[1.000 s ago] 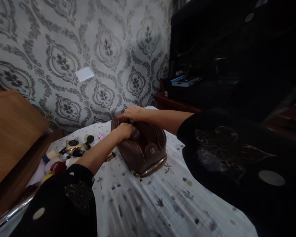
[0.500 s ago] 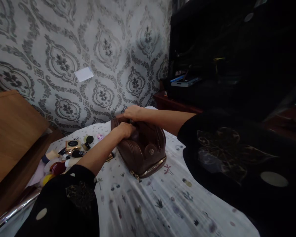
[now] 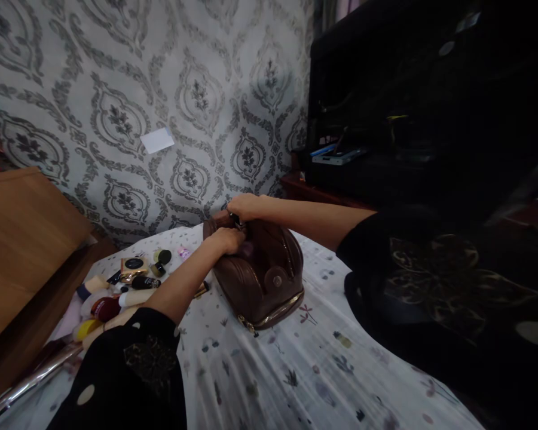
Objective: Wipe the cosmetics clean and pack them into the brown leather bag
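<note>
A brown leather bag (image 3: 260, 292) with a gold zipper stands on the patterned white cloth, its top gaping. My right hand (image 3: 245, 207) is closed at the far edge of the opening, on the bag's rim. Over the near left side of the opening is my left hand (image 3: 229, 240), its fingers bent down into the bag. Fingertips of that hand are hidden, and whatever they may hold cannot be made out.
Several cosmetics, among them a gold compact (image 3: 133, 266), a black tube (image 3: 146, 282) and a dark red jar (image 3: 106, 309), lie left of the bag. A wooden board (image 3: 31, 239) leans at the left. Dark shelving (image 3: 363, 89) stands at the right.
The view has shifted slightly. My left hand has stayed at the bag's opening with small finger movement, and my right hand still rests at the far rim.
</note>
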`<state>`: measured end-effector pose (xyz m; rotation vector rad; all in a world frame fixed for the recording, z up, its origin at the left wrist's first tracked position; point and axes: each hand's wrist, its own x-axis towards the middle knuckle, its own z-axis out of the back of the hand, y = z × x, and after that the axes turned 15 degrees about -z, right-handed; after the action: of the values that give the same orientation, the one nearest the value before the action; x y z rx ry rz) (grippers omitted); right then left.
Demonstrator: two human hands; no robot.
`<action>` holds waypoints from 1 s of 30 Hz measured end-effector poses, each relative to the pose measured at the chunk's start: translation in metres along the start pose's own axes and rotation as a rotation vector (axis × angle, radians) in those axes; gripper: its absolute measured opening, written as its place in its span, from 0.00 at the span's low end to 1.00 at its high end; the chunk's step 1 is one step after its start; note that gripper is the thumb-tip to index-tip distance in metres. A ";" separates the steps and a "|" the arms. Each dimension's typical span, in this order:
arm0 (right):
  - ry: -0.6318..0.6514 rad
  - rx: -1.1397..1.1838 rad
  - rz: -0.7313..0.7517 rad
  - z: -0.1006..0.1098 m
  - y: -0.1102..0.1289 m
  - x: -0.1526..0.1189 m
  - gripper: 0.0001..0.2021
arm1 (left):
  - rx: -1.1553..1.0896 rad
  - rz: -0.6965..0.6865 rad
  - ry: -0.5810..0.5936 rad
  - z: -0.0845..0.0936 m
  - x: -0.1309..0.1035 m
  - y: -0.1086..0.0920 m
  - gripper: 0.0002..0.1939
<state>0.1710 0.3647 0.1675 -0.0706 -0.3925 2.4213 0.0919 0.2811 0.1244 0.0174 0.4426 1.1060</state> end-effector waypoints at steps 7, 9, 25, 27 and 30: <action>0.012 0.056 -0.094 0.007 -0.006 -0.008 0.25 | 0.000 0.036 0.018 0.003 -0.001 -0.002 0.19; 0.007 0.065 -0.102 0.008 -0.006 -0.011 0.26 | 0.000 0.037 0.022 0.005 -0.002 -0.003 0.18; -0.047 0.137 -0.176 -0.001 -0.012 0.001 0.22 | -0.068 0.008 -0.081 0.008 -0.001 -0.001 0.14; -0.059 0.142 -0.173 0.000 -0.010 0.000 0.21 | -0.085 0.001 -0.148 0.014 -0.002 0.002 0.13; -0.077 0.160 -0.168 -0.001 -0.009 0.001 0.17 | -0.111 -0.010 -0.292 0.025 -0.010 0.008 0.13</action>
<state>0.1762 0.3725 0.1695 0.1217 -0.2283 2.2849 0.0901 0.2812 0.1520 0.0776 0.1195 1.0962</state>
